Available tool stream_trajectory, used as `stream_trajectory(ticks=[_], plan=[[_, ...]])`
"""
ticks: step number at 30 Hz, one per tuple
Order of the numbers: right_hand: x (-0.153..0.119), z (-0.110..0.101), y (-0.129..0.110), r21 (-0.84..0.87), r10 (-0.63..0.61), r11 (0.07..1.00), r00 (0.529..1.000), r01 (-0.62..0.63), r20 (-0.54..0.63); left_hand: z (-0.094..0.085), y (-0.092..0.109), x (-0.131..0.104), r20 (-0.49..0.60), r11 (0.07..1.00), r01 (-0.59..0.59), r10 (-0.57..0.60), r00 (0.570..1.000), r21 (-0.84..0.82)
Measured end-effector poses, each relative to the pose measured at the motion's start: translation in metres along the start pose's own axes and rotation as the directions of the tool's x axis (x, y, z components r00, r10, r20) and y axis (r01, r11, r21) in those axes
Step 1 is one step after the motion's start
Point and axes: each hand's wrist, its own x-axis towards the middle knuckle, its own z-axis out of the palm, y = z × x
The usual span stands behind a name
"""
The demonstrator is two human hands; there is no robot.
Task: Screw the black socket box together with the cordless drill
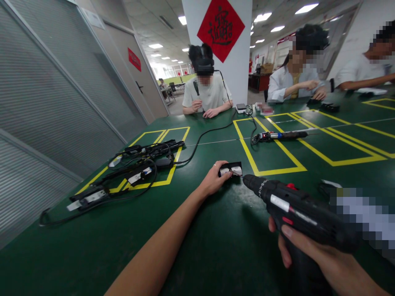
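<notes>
My right hand [304, 242] is wrapped round the grip of a black cordless drill [296, 209] with red buttons. The drill lies nearly level, its chuck pointing left. Just off its tip sits a small black case [239, 166] with white parts or labels inside, low over the green table. Closed on the left side of this case is my left hand [214, 179], a ring on one finger and the thumb across the front. A thin bit seems to reach from the chuck towards the case's right edge; whether it touches, I cannot tell.
Several black cabled devices [135, 164] lie inside yellow tape outlines at the left. A soldering-iron-like tool [280, 135] rests across tape at the right. Across the green table [212, 152] a person [208, 90] holds a dark tool; two others [298, 78] sit at the right.
</notes>
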Motion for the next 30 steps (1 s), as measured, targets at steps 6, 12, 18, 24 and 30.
stream_trajectory(ticks=[6,12,18,24,30], plan=[[0.0015,-0.0007,0.0014,-0.004,-0.024,1.0,0.999,0.024,0.022,0.0004,-0.0007,-0.0001,-0.006,1.0,-0.02,0.02,1.0,0.015],[0.0017,-0.0005,-0.0001,-0.007,-0.007,1.0,1.0,0.007,0.003,-0.0002,-0.0001,0.0002,0.003,0.999,-0.031,0.031,1.0,0.021],[-0.0001,0.0022,-0.0035,-0.022,0.004,1.0,1.0,-0.004,-0.022,0.0,0.0014,-0.0005,0.007,1.0,-0.021,0.021,1.0,0.009],[-0.0031,0.0057,-0.0067,-0.024,-0.003,1.0,0.998,0.001,-0.058,-0.0016,0.0037,-0.0014,0.013,1.0,-0.017,0.017,1.0,-0.01],[-0.0004,0.0041,-0.0038,0.018,0.007,1.0,0.999,-0.006,-0.041,-0.0017,-0.0001,-0.0017,0.01,0.999,-0.044,0.044,0.999,0.014]])
